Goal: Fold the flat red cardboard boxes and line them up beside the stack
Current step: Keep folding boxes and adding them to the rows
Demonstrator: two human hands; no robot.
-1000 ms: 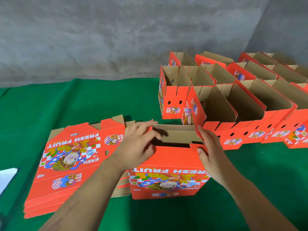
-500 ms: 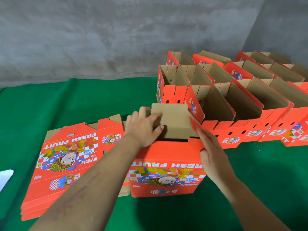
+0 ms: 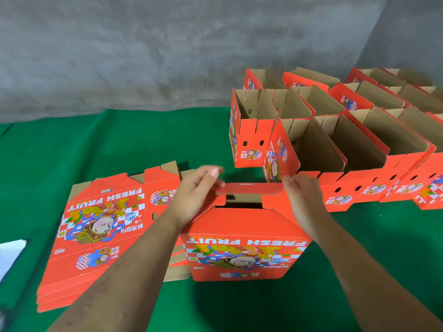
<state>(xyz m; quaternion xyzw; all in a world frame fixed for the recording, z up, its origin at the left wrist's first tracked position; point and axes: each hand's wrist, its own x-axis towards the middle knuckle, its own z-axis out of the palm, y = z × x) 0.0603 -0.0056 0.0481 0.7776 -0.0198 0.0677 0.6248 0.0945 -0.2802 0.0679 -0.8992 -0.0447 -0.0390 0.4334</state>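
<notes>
Top flaps [image 3: 249,188] now folded shut, both hands — left hand [image 3: 194,197], right hand [image 3: 302,200] — fingers pinching them

Red printed cardboard box [image 3: 244,245] stood upright, top flaps half closed.
Flat red stack [image 3: 96,233] lay left; folded open boxes [image 3: 359,149] lined behind-right.

We get single view only: head-worn wide-angle camera, looking forward and down over green cloth-covered floor [image 3: 119,144]. We sit close: both forearms enter from bottom edge, half-folded red printed cardboard box [image 3: 244,245] at centre near us. Grey concrete wall [image 3: 143,49] fills top, bowed by lens. No second view, so we find nothing shared.
</notes>
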